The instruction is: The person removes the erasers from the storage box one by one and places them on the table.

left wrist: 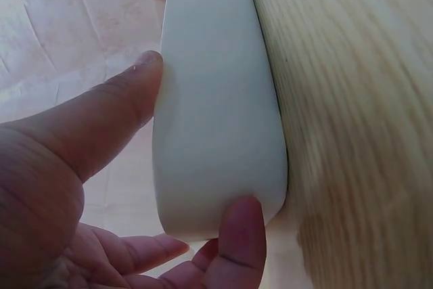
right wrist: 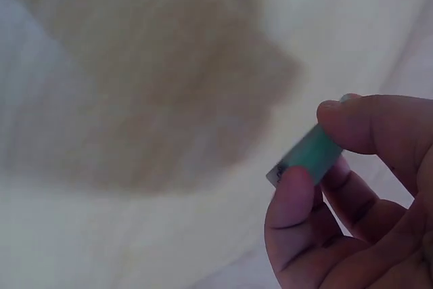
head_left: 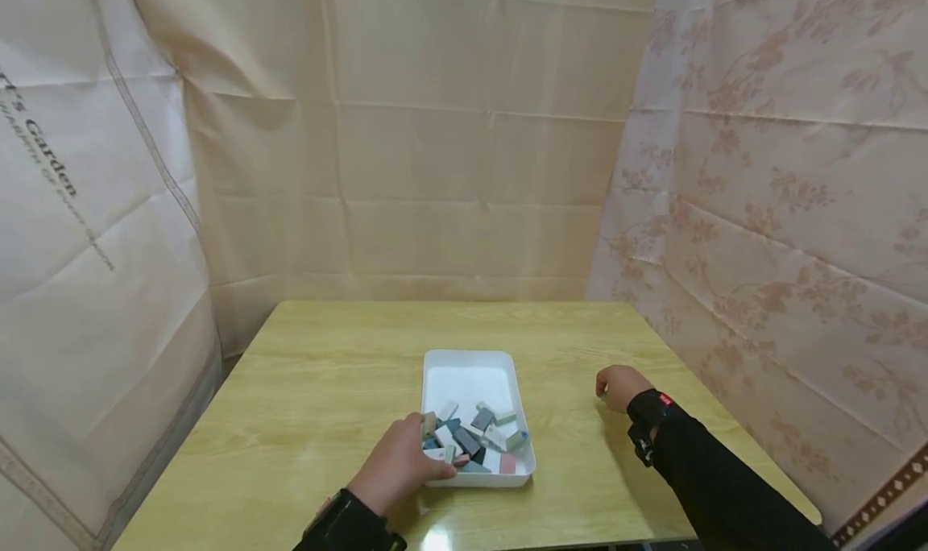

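Left of the white tray, a lettered curtain hangs beside the table. A person's left hand grips the tray's near left corner, thumb and fingers set apart around its wall, hiding that corner from the head camera. Small blocks lie heaped in the tray's near half. Well right of the tray, the right hand pinches a green block; beyond hangs a flowered curtain.
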Action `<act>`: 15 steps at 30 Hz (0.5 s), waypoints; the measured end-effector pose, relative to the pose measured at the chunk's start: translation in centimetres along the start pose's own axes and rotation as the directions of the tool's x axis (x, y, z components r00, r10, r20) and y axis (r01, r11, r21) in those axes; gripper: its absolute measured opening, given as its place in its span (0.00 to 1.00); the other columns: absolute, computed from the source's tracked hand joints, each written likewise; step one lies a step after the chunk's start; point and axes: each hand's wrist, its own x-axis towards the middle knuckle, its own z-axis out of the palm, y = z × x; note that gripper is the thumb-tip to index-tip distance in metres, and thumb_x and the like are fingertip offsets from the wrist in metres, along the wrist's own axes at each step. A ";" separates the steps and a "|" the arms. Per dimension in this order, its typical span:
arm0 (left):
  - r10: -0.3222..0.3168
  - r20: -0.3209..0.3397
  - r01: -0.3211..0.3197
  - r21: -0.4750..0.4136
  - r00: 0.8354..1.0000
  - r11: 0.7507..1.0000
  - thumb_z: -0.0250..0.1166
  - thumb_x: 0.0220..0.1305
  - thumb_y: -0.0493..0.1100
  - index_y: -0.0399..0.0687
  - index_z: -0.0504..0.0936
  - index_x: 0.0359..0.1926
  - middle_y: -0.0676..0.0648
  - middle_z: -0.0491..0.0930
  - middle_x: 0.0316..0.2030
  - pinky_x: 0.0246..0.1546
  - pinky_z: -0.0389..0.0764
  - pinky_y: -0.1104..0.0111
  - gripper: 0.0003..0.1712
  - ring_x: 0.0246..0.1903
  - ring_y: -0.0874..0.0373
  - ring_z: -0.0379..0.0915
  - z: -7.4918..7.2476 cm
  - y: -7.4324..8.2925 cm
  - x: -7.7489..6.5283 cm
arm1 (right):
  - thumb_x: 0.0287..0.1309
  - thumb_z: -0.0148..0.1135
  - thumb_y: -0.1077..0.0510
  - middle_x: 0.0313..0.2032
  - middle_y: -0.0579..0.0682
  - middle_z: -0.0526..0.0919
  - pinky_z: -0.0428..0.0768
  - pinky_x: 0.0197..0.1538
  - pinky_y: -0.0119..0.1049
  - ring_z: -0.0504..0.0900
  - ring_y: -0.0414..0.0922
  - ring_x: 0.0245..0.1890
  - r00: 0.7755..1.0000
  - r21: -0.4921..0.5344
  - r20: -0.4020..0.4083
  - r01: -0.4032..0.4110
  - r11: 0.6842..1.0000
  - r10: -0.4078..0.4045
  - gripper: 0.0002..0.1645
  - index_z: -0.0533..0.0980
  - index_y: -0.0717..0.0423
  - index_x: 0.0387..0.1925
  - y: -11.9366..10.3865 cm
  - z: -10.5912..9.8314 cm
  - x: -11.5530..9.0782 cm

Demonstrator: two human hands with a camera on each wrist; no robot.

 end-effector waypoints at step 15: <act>0.089 -0.016 -0.090 -0.018 0.996 0.996 0.90 0.41 0.53 0.31 0.76 0.66 0.34 0.82 0.56 0.58 0.80 0.45 0.54 0.51 0.47 0.79 0.1 -0.1 -0.2 | 0.50 0.66 0.69 0.27 0.48 0.79 0.74 0.36 0.40 0.75 0.47 0.30 0.996 0.011 0.052 -0.068 0.998 0.067 0.07 0.79 0.54 0.27 2.1 0.8 -1.1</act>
